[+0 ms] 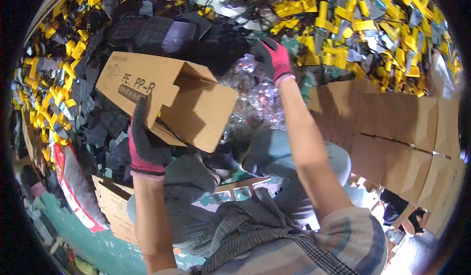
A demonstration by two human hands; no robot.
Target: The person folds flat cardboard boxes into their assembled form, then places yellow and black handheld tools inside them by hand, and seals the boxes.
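My left hand [145,145], in a pink and black work glove, grips the lower side of a brown cardboard box [122,76]. The box lies tilted, its open end and loose flaps facing right; printing marks its side. My right hand [275,59], gloved the same way, is stretched out beyond the box, at the edge of a dark heap [216,44]. Its fingers look apart with nothing visible in them, though their dark tips blend into the heap. Just below that hand are clear, shiny plastic pieces [257,96].
Yellow plastic parts with cables [338,25] are piled at the far right, and more yellow parts [61,98] at the left. Stacked cardboard boxes [392,128] stand at the right. A red and white sack [73,191] and another carton [115,209] lie at the lower left.
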